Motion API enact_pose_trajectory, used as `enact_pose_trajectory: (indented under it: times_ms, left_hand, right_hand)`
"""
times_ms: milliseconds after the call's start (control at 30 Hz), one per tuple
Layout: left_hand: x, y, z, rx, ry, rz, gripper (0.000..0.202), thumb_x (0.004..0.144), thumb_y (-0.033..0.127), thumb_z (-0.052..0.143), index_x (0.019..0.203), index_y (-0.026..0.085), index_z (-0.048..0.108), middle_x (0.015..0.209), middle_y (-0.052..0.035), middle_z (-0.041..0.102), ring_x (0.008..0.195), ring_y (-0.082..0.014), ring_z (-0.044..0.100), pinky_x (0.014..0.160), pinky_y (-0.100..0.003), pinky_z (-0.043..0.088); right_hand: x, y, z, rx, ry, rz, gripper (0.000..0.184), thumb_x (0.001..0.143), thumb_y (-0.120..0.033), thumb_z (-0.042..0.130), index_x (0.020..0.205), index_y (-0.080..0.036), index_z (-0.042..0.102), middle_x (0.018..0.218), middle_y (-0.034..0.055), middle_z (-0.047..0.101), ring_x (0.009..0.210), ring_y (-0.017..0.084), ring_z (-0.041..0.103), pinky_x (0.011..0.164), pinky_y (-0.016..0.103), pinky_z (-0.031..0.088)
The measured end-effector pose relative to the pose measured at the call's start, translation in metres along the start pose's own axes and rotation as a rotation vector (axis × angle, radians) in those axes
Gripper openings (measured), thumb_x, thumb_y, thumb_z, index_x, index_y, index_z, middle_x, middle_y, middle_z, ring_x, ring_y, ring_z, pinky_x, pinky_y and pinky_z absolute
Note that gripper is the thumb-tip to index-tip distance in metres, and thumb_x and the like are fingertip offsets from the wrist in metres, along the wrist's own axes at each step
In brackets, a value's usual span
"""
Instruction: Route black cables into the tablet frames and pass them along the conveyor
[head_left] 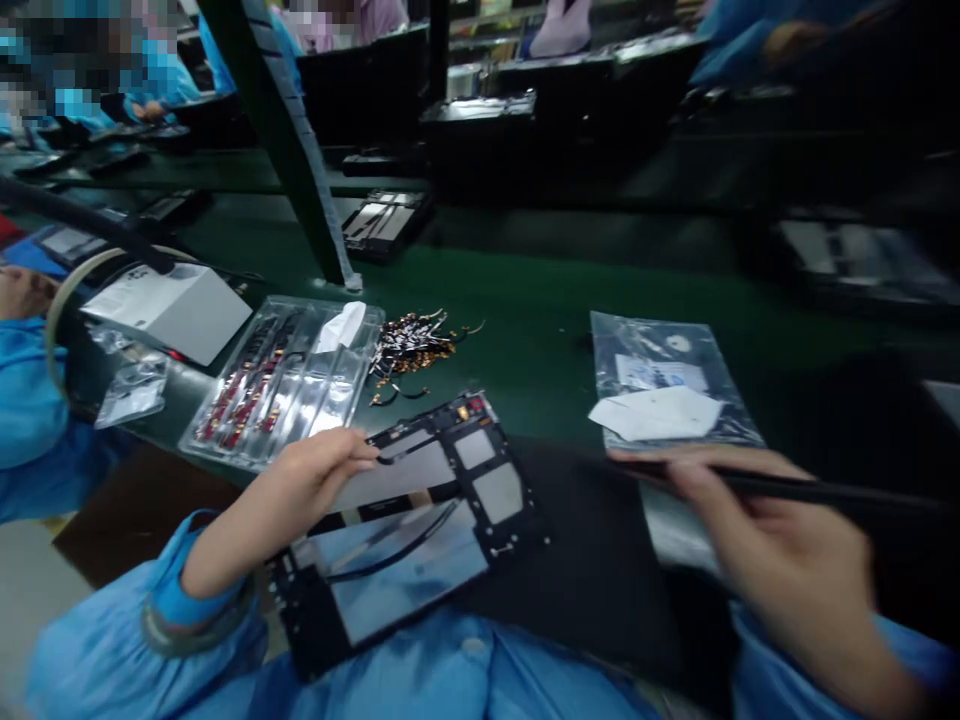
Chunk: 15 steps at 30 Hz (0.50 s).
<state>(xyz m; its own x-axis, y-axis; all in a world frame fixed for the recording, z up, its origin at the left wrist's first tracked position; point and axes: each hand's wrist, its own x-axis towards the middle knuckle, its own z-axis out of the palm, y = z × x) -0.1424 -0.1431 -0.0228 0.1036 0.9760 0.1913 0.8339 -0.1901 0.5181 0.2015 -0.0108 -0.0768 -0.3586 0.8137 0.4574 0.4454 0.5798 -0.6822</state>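
Note:
A black phone frame (450,500) with shiny metal panels lies tilted at the near edge of the green table, partly over my lap. My left hand (315,475) rests on its left edge, thumb and fingers pinched on a thin black cable that curves across the frame. My right hand (780,560) is closed around a long thin black tool (810,490) that points left over a black mat (600,570). Both sleeves are blue.
A clear plastic tray (281,385) of small red and gold parts lies left of a loose pile of gold-tipped flex cables (409,345). A clear bag with white paper (664,385) lies right. A green post (300,160) rises behind. Another person's blue sleeve (30,400) is left.

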Motion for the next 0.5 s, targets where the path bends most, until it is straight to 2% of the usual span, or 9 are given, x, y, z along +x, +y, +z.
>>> enact_pose_trajectory:
  times_ms: [67, 133, 200, 267, 333, 400, 500]
  left_hand:
    - [-0.002, -0.011, 0.004, -0.046, -0.033, -0.010, 0.016, 0.093, 0.027, 0.049, 0.089, 0.019, 0.063, 0.087, -0.0026, 0.070, 0.086, -0.0158, 0.067, 0.073, -0.022, 0.053]
    - [0.000, -0.017, 0.009, -0.092, -0.058, -0.012, 0.018, 0.092, 0.029, 0.049, 0.087, 0.020, 0.064, 0.086, -0.0026, 0.070, 0.085, -0.0159, 0.068, 0.072, -0.022, 0.053]
    - [0.005, -0.019, 0.013, -0.115, -0.078, -0.003, 0.019, 0.092, 0.031, 0.050, 0.086, 0.020, 0.064, 0.085, -0.0024, 0.071, 0.085, -0.0160, 0.068, 0.073, -0.023, 0.054]
    - [0.014, -0.018, 0.017, -0.120, -0.103, 0.006, 0.020, 0.092, 0.033, 0.050, 0.087, 0.020, 0.065, 0.086, -0.0026, 0.071, 0.088, -0.0166, 0.068, 0.074, -0.023, 0.054]
    - [0.025, -0.014, 0.021, -0.115, -0.137, 0.026, 0.023, 0.093, 0.034, 0.048, 0.088, 0.020, 0.065, 0.088, -0.0031, 0.071, 0.090, -0.0170, 0.068, 0.075, -0.024, 0.054]
    - [0.038, -0.009, 0.026, -0.103, -0.182, 0.054, 0.026, 0.093, 0.036, 0.045, 0.087, 0.020, 0.065, 0.090, -0.0034, 0.071, 0.089, -0.0167, 0.068, 0.075, -0.024, 0.054]
    - [0.055, -0.004, 0.036, -0.099, -0.234, 0.113, 0.026, 0.093, 0.033, 0.043, 0.085, 0.020, 0.064, 0.091, -0.0026, 0.072, 0.083, -0.0150, 0.069, 0.072, -0.023, 0.053]
  right_hand:
    - [-0.002, -0.014, 0.008, -0.076, -0.031, -0.088, 0.008, 0.089, -0.026, 0.056, 0.090, -0.025, 0.064, 0.084, 0.0045, 0.071, 0.078, 0.023, 0.070, 0.070, 0.037, 0.059]
    - [-0.006, -0.019, 0.011, -0.083, -0.100, -0.154, 0.011, 0.089, -0.022, 0.056, 0.097, -0.023, 0.064, 0.090, 0.0053, 0.072, 0.081, 0.020, 0.069, 0.071, 0.033, 0.058]
    - [-0.010, -0.017, 0.009, -0.060, -0.136, -0.156, 0.016, 0.089, -0.020, 0.055, 0.103, -0.023, 0.063, 0.097, 0.0059, 0.071, 0.087, 0.019, 0.069, 0.076, 0.031, 0.057]
    - [-0.010, -0.012, 0.003, -0.050, -0.095, -0.109, 0.015, 0.090, -0.022, 0.055, 0.102, -0.023, 0.063, 0.097, 0.0053, 0.071, 0.091, 0.019, 0.068, 0.079, 0.032, 0.057]
    - [-0.005, -0.005, -0.004, -0.049, 0.034, 0.008, 0.012, 0.089, -0.027, 0.055, 0.097, -0.023, 0.064, 0.094, 0.0051, 0.071, 0.087, 0.020, 0.069, 0.077, 0.034, 0.057]
    - [0.006, 0.003, -0.010, -0.027, 0.166, 0.201, 0.016, 0.088, -0.037, 0.057, 0.093, -0.023, 0.063, 0.092, 0.0054, 0.071, 0.075, 0.021, 0.070, 0.069, 0.035, 0.057]
    - [0.027, 0.018, -0.015, 0.073, 0.196, 0.481, 0.030, 0.083, -0.050, 0.059, 0.093, -0.022, 0.059, 0.089, 0.0058, 0.071, 0.060, 0.020, 0.068, 0.057, 0.034, 0.056]
